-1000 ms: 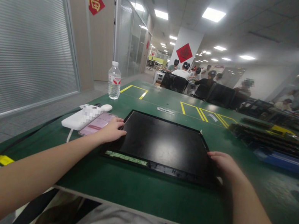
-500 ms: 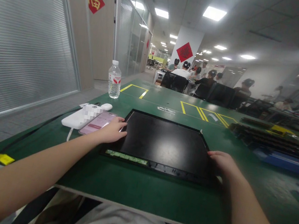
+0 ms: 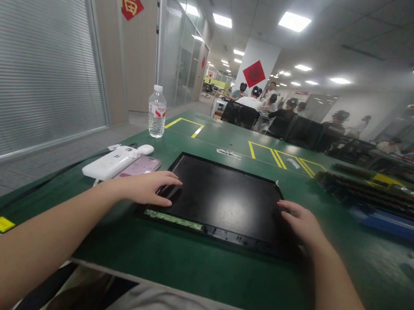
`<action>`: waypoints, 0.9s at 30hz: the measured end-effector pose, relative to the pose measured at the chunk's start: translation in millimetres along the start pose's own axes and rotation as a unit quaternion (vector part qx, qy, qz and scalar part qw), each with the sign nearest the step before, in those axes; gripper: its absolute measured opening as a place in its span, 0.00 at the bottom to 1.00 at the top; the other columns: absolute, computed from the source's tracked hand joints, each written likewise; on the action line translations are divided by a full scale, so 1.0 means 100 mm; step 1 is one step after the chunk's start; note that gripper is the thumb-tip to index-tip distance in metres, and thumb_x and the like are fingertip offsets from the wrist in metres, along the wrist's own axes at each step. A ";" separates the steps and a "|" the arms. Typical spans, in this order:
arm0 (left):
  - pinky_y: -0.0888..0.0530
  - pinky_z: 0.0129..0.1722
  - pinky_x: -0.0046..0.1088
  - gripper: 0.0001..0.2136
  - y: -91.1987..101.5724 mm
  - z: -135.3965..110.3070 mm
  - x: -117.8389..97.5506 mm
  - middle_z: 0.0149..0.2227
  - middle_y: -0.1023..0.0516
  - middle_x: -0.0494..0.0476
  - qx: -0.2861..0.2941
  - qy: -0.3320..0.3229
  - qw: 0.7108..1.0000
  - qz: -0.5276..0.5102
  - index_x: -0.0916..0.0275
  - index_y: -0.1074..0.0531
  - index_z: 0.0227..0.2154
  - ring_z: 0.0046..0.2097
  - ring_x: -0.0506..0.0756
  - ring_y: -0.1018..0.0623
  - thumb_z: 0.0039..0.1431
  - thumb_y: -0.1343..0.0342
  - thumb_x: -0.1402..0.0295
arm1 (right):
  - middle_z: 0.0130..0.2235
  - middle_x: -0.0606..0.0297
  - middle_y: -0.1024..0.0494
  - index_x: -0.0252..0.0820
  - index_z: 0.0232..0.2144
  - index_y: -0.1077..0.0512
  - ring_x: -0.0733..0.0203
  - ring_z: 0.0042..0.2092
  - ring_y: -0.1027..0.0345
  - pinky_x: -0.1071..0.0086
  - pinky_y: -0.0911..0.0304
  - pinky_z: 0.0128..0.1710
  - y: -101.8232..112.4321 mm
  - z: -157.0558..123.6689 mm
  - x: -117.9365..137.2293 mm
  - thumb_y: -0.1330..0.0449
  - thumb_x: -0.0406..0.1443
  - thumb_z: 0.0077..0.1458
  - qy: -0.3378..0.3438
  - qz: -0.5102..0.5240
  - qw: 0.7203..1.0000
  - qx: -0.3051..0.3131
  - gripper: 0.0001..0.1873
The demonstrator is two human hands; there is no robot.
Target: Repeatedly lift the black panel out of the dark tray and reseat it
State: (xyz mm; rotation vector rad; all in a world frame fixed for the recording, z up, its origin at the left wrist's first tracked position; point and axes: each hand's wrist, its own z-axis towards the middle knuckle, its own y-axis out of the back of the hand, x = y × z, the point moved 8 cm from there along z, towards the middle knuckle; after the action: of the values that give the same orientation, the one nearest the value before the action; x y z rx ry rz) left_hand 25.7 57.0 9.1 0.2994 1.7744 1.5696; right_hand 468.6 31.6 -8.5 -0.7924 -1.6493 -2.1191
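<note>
A flat black display panel (image 3: 220,189) lies on the green table in front of me, its surface reflecting a ceiling light. Along its near edge runs a green circuit board strip (image 3: 173,219). My left hand (image 3: 151,187) is at the panel's left edge, open, with thumb and fingers apart and the fingertips over the border. Over the right edge reaches my right hand (image 3: 301,222), open too, fingers stretched inward. Whether the fingertips press on the panel or hover just above it I cannot tell.
Left of the panel lie a phone (image 3: 143,168), a white power bank (image 3: 111,162) with a cable, and a white mouse (image 3: 146,149). A water bottle (image 3: 157,112) stands behind them. Dark strips (image 3: 379,196) are stacked at the right by a blue object (image 3: 398,226). People sit further back.
Both hands have shifted inward over the panel's side edges. The left thumb and fingers have spread wider. The panel looks to be in about the same place.
</note>
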 end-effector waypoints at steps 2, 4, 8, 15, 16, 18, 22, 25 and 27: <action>0.33 0.59 0.35 0.30 0.00 -0.01 -0.02 0.62 0.31 0.61 0.010 -0.015 1.000 -0.006 0.58 0.31 0.59 0.60 0.62 0.29 0.52 0.39 0.56 | 0.53 0.64 0.22 0.48 0.41 0.19 0.51 0.56 0.30 0.60 0.43 0.61 -0.07 0.00 0.03 0.40 0.36 0.52 0.026 0.003 0.999 0.030 0.14; 0.33 0.59 0.35 0.32 0.01 -0.02 -0.03 0.62 0.32 0.60 0.017 -0.027 0.999 -0.015 0.57 0.33 0.60 0.60 0.62 0.29 0.51 0.37 0.57 | 0.53 0.64 0.22 0.48 0.41 0.18 0.49 0.57 0.31 0.59 0.43 0.62 -0.13 0.00 0.00 0.39 0.37 0.52 0.026 0.004 0.998 0.051 0.14; 0.34 0.60 0.37 0.34 0.02 -0.03 -0.04 0.63 0.32 0.58 0.018 -0.040 0.998 -0.042 0.54 0.33 0.60 0.61 0.63 0.30 0.47 0.34 0.57 | 0.53 0.64 0.22 0.47 0.40 0.18 0.49 0.57 0.31 0.59 0.43 0.61 -0.16 0.00 -0.04 0.39 0.37 0.52 0.022 0.016 0.997 0.068 0.14; 0.39 0.64 0.42 0.34 0.04 -0.03 -0.11 0.68 0.40 0.60 0.011 -0.051 0.998 -0.046 0.53 0.32 0.60 0.65 0.66 0.36 0.46 0.33 0.61 | 0.52 0.64 0.22 0.47 0.38 0.18 0.50 0.57 0.31 0.59 0.45 0.62 -0.16 -0.01 -0.03 0.39 0.37 0.51 0.008 0.033 0.997 0.075 0.13; 0.40 0.64 0.42 0.34 0.04 -0.03 -0.12 0.69 0.43 0.60 0.008 -0.049 0.998 -0.046 0.53 0.32 0.60 0.66 0.66 0.38 0.46 0.33 0.62 | 0.52 0.63 0.22 0.47 0.38 0.17 0.49 0.57 0.31 0.59 0.45 0.62 -0.16 -0.01 -0.03 0.39 0.38 0.51 0.008 0.032 0.997 0.076 0.12; 0.41 0.65 0.43 0.34 0.05 -0.03 -0.14 0.69 0.45 0.59 0.002 -0.048 0.998 -0.047 0.52 0.32 0.59 0.67 0.66 0.40 0.46 0.33 0.63 | 0.51 0.62 0.21 0.46 0.36 0.17 0.49 0.56 0.30 0.59 0.44 0.61 -0.16 -0.01 -0.04 0.38 0.38 0.51 0.006 0.036 0.997 0.074 0.12; 0.42 0.65 0.43 0.34 0.06 -0.04 -0.18 0.70 0.45 0.59 -0.005 -0.061 0.997 -0.044 0.52 0.31 0.59 0.68 0.66 0.41 0.46 0.32 0.64 | 0.50 0.62 0.21 0.47 0.36 0.17 0.48 0.56 0.30 0.58 0.45 0.62 -0.16 0.00 -0.07 0.37 0.40 0.49 0.006 0.050 0.996 0.073 0.11; 0.42 0.65 0.43 0.33 0.06 -0.03 -0.19 0.70 0.46 0.59 -0.007 -0.076 0.996 -0.044 0.52 0.31 0.59 0.68 0.66 0.42 0.46 0.33 0.66 | 0.51 0.62 0.21 0.47 0.36 0.17 0.48 0.56 0.30 0.58 0.45 0.62 -0.17 0.01 -0.09 0.37 0.40 0.49 0.002 0.051 0.996 0.080 0.11; 0.42 0.65 0.42 0.33 0.05 -0.03 -0.20 0.70 0.46 0.60 -0.007 -0.083 0.996 -0.045 0.52 0.31 0.58 0.68 0.65 0.42 0.47 0.33 0.67 | 0.51 0.62 0.21 0.47 0.36 0.17 0.49 0.57 0.30 0.58 0.46 0.62 -0.18 0.01 -0.09 0.37 0.39 0.50 0.003 0.048 0.995 0.082 0.12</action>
State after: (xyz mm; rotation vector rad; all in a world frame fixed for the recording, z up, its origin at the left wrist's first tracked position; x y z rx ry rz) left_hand 36.1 43.6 21.5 0.3289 1.6265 1.4501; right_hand 465.6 36.9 -27.8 -0.7959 -1.7209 -1.8908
